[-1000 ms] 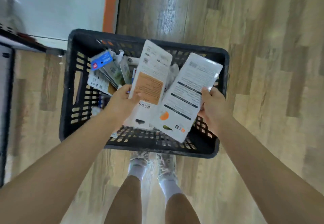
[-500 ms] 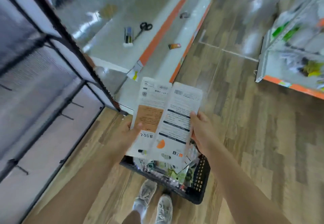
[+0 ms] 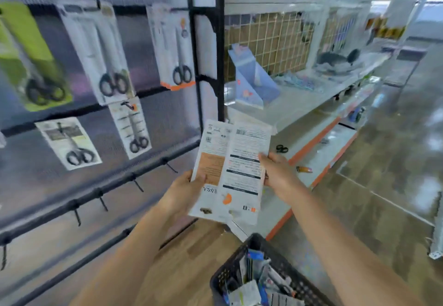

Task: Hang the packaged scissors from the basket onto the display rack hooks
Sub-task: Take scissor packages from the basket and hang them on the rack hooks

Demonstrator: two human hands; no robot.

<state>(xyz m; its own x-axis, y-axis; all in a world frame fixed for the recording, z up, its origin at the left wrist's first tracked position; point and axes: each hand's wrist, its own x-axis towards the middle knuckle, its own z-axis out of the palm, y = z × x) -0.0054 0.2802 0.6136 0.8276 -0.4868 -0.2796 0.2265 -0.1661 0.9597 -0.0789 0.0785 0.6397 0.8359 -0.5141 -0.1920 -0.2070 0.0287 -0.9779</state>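
Packs [image 3: 230, 173] lifted from basket [image 3: 285, 261] toward rack; white backs, orange panels.

Two scissors packages [image 3: 230, 171] between both hands, beside a rack [image 3: 134, 176] of hung scissors, basket [image 3: 239, 265] below.

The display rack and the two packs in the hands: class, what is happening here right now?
A person is restocking scissors. The left hand holds one flat pack and the right hand holds another pack, backs facing the camera, in front of the display rack. Several scissor packs already hang there; the lower rail's hooks are bare. The basket with more packs sits on the floor below.
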